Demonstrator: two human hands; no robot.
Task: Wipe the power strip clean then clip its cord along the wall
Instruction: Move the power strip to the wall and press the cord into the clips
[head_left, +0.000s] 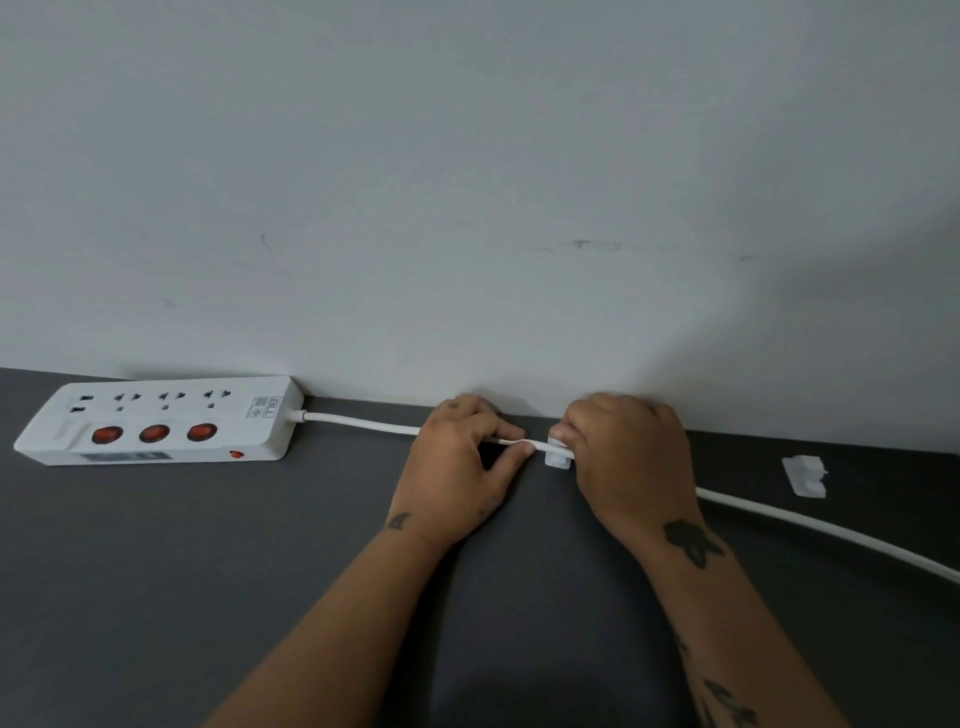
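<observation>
A white power strip (161, 421) with three red switches lies on the dark grey surface against the wall, at the left. Its white cord (363, 423) runs right from the strip, passes under both hands and trails off to the lower right. My left hand (457, 467) pinches the cord between thumb and fingers. Just to its right, my right hand (631, 467) holds a small white cable clip (558, 451) that sits on the cord. Beyond the clip, the right hand hides a stretch of the cord.
A second white cable clip (806, 475) lies loose on the dark surface (208, 571) at the right, near the wall. The pale grey wall (467, 208) with a few scuff marks rises directly behind the strip and hands.
</observation>
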